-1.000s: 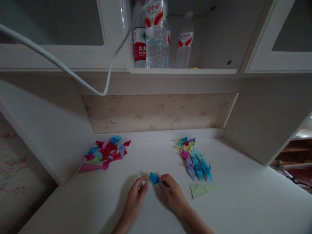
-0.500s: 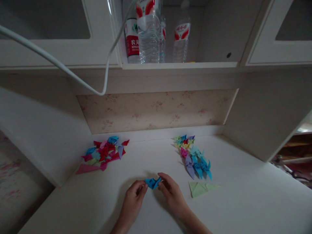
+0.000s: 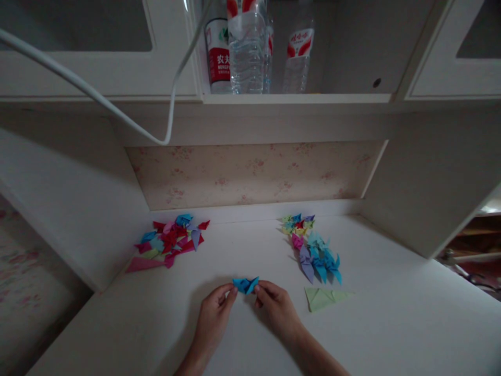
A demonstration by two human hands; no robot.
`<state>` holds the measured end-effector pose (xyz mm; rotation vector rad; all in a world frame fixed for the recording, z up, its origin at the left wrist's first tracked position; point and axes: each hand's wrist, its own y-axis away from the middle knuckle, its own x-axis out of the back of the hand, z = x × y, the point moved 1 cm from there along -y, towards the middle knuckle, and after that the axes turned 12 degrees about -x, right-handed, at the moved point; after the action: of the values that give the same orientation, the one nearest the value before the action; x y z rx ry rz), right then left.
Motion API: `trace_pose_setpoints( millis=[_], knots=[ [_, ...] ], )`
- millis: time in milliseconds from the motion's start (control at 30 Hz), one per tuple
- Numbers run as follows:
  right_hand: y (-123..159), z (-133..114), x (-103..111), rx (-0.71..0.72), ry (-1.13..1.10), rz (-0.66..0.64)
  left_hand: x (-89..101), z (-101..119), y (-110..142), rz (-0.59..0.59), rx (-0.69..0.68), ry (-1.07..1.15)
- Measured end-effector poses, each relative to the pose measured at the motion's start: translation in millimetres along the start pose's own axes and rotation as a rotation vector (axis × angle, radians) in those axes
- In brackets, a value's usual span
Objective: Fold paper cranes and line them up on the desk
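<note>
A small blue folded paper piece (image 3: 245, 285) is held between both hands, above the white tabletop. My left hand (image 3: 215, 310) pinches its left end between thumb and forefinger. At its right end, my right hand (image 3: 276, 305) has a similar pinch, thumb toward me. To the right lies a pale green folded paper (image 3: 326, 298), flat with visible creases. Beyond it sits a cluster of folded paper cranes (image 3: 319, 261) in blue, purple, pink and yellow. Another heap of folded paper pieces (image 3: 170, 241), mostly red and pink, rests at the back left.
Side panels (image 3: 434, 172) and a floral back wall (image 3: 254, 172) enclose the white desk (image 3: 242, 344). Overhead, a cabinet shelf (image 3: 297, 98) carries several plastic bottles (image 3: 247, 57). A white cable (image 3: 117, 112) hangs down at the upper left.
Both hands have risen slightly in view with the blue paper, whose right point now tips up more. My right forefinger has shifted down along that end. The camera view has shifted a little.
</note>
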<state>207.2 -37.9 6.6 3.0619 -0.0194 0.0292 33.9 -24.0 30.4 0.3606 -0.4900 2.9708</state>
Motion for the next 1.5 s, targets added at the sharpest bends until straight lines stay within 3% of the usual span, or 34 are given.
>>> trace_pose_setpoints(
  millis=[233, 467, 700, 1033, 1167, 1267, 1333, 1500],
  knots=[
    [-1.2, 1.5, 1.7, 0.002, 0.016, 0.031, -2.2, -1.5, -0.1, -0.088, -0.043, 0.045],
    [-4.0, 5.7, 0.0, -0.001, -0.042, 0.027, -1.8, -4.7, 0.2, -0.077, -0.038, 0.031],
    [-4.4, 4.5, 1.4, -0.026, -0.194, 0.108, -1.2, -7.6, -0.3, -0.092, -0.042, -0.014],
    [-4.4, 3.5, 2.2, -0.057, -0.127, 0.126, -4.7, -11.6, 2.1, -0.149, -0.079, -0.049],
    [-1.3, -6.8, 9.2, -0.039, -0.114, 0.160, -6.8, -17.3, 2.6, -0.170, -0.032, -0.127],
    [-0.4, -32.5, 29.8, -0.013, -0.141, 0.201, -7.4, -26.2, 2.6, -0.175, 0.013, -0.167],
    [-7.7, -56.1, 54.9, 0.023, -0.141, 0.242, -7.8, -30.4, 2.1, -0.181, 0.020, -0.156],
    [-61.3, -110.9, 153.8, 0.075, 0.164, 0.434, -9.0, -26.5, -0.5, -0.237, 0.023, -0.131]
  ],
)
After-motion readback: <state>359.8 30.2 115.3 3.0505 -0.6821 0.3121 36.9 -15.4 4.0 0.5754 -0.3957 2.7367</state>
